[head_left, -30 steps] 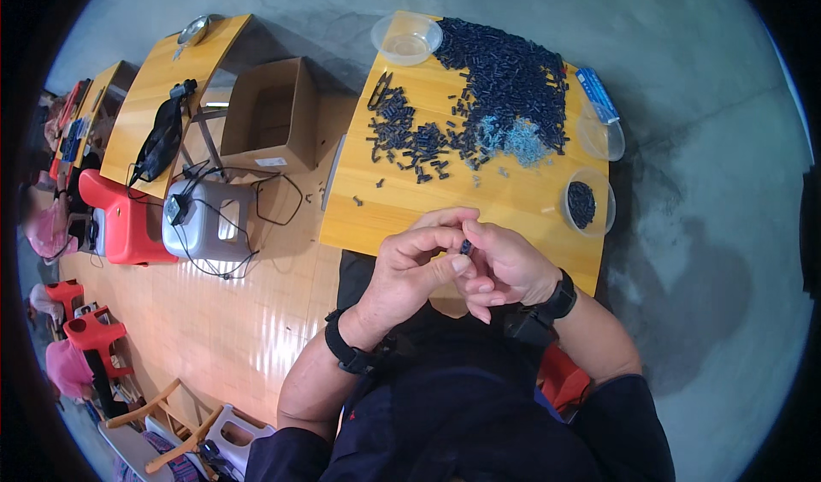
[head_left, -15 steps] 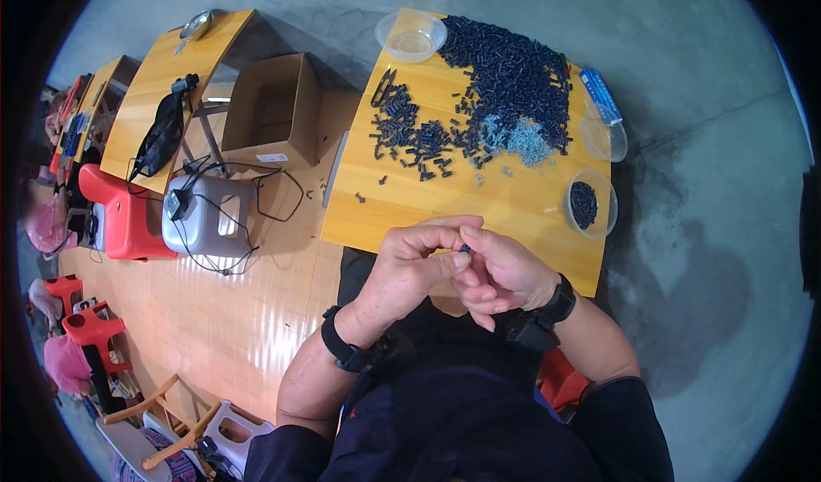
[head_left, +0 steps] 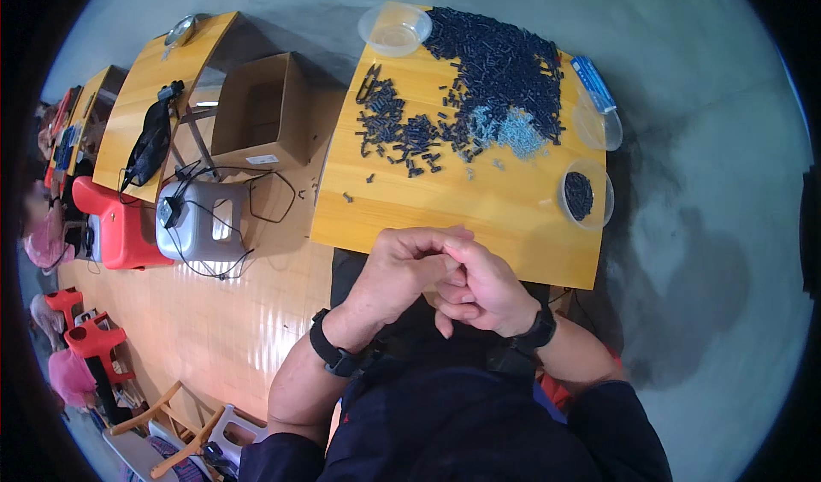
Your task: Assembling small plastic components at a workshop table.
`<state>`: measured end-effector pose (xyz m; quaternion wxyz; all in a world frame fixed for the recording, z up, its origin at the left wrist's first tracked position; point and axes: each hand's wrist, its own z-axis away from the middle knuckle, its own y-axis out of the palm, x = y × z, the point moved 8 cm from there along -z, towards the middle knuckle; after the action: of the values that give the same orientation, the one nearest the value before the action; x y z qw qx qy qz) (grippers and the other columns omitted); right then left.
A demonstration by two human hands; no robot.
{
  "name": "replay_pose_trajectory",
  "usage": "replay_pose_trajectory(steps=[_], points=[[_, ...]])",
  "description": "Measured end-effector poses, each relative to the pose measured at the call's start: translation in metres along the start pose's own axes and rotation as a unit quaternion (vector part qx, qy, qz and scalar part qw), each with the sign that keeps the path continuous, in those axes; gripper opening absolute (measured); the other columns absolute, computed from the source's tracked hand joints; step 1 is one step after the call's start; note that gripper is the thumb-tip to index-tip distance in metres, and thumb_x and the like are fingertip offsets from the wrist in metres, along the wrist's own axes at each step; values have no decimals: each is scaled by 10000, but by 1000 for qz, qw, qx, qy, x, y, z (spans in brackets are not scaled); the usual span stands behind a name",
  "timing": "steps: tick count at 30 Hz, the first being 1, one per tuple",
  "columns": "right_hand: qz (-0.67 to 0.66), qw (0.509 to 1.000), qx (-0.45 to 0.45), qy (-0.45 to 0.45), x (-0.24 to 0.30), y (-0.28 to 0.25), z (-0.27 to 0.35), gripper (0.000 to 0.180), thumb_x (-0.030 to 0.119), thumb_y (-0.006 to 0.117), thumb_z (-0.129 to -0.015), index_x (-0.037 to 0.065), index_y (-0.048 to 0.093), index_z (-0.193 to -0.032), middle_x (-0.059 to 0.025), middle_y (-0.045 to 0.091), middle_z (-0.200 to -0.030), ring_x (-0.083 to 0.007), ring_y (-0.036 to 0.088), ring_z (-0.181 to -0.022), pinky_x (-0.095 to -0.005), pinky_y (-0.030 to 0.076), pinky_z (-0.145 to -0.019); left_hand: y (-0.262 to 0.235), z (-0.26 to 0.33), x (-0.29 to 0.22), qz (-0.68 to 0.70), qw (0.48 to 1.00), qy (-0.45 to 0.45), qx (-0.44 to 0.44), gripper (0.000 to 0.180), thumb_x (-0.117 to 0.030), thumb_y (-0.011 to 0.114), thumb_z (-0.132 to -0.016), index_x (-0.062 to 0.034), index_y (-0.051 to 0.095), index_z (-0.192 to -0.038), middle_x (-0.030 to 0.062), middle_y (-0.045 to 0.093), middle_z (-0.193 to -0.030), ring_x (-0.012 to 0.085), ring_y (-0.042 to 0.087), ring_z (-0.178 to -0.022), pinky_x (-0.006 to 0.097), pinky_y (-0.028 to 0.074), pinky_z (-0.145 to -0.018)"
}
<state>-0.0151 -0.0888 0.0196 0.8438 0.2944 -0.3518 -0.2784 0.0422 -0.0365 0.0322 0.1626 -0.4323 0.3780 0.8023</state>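
My left hand (head_left: 392,275) and my right hand (head_left: 487,287) meet in front of my body, just off the near edge of the yellow wooden table (head_left: 402,212). Both are closed, with thumbs and fingertips pressed together. Whatever they pinch is hidden by the fingers. Beyond them lies a large heap of small black cylindrical parts (head_left: 505,63), with a looser cluster of black parts (head_left: 419,131) to its left. Small silvery-blue pieces, perhaps screws (head_left: 520,133), are piled at the heap's near side.
A clear tub (head_left: 579,198) with black parts stands at the table's right edge, near an empty clear tub (head_left: 599,127) and a blue box (head_left: 593,84). Another clear tub (head_left: 395,29) and black snips (head_left: 369,84) are far left. A cardboard box (head_left: 261,110) and grey stool (head_left: 201,221) stand left.
The small dark piece seen between my fingertips is now covered. My right hand has closed in more tightly against the left. The view has shifted slightly.
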Motion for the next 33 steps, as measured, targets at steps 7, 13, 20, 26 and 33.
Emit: replay_pose_trajectory(steps=[7, 13, 20, 26, 33], points=[[40, 998, -30, -40, -11, -29, -15, 463, 512, 343, -975, 115, 397, -743, 21, 327, -509, -96, 352, -360, -348, 519, -436, -6, -10, 26, 47, 995, -86, 7, 162, 0, 576, -873, 74, 624, -1008, 114, 664, -791, 151, 636, -633, 274, 536, -595], [-18, 1000, -12, -13, -19, -52, -14, 493, 543, 340, -969, 85, 465, -837, 8, 405, -572, -106, 419, -408, -347, 535, -448, -8, -17, 44, -4, 998, -60, -11, 109, -18, 615, -845, 51, 649, -923, 66, 654, -800, 93, 609, -648, 240, 498, -614], [61, 993, -92, -41, -16, -84, 2, 299, 334, 563, -938, 63, 508, -823, 9, 428, -588, -102, 451, -424, -315, 505, -434, -11, -27, 65, -126, 992, 15, -13, 328, 12, 664, -807, 62, 589, -1122, 115, 652, -1019, 192, 623, -964, 289, 494, -861], [24, 973, -152, -170, 39, -141, 37, 150, 218, 594, -911, 72, 575, -886, -12, 567, -660, -142, 568, -507, -321, 527, -470, -38, -35, 85, -179, 981, -4, -74, 295, -15, 624, -835, 69, 577, -1114, 113, 634, -1013, 172, 625, -832, 284, 525, -772], [-253, 886, -197, -334, 121, -223, 74, 212, 216, 538, -950, 18, 615, -948, -51, 683, -785, -142, 649, -676, -287, 539, -630, -89, -56, 71, -256, 938, 63, -227, 194, -49, 606, -827, 67, 642, -979, 105, 651, -788, 158, 614, -696, 270, 492, -602]])
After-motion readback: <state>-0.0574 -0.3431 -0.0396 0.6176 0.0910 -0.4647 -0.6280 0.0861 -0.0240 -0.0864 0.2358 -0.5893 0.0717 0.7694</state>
